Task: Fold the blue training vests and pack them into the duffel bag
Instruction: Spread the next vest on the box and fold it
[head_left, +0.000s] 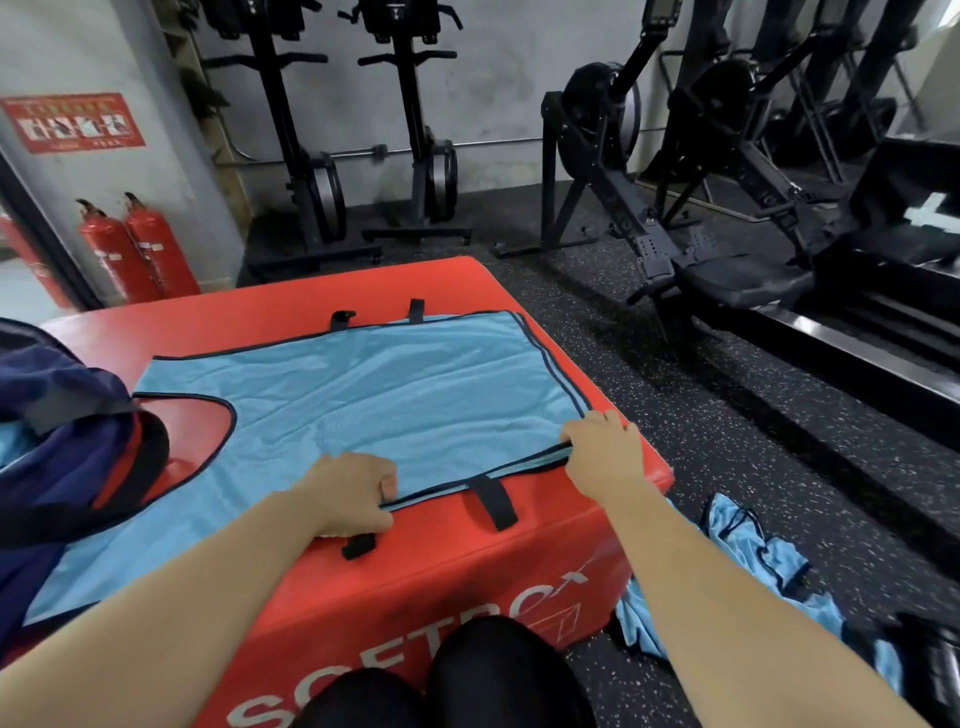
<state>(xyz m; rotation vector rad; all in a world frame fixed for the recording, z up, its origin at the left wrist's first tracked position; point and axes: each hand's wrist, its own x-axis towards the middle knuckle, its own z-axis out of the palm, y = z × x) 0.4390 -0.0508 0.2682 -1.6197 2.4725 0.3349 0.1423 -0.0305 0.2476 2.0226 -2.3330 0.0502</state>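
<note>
Seen from my head, the blue vest (389, 395) lies spread flat across the red surface (270, 322) and fills the centre of the frame, laid out so its edges can be matched for a fold. My left grip (348, 491), at lower centre, pinches the near dark-trimmed hem between thumb and curled fingers. My right grip (602, 452), right of centre, pinches the same hem at the vest's corner, by the edge of the surface. I hold both ends so the hem runs taut and straight and, I judge, can be carried over to the far side in one even fold. The navy duffel bag (57, 452) sits at the left edge, right against the vest's left end, handy for packing. More blue vests (748, 556) lie crumpled on the floor at lower right, not yet folded.
</note>
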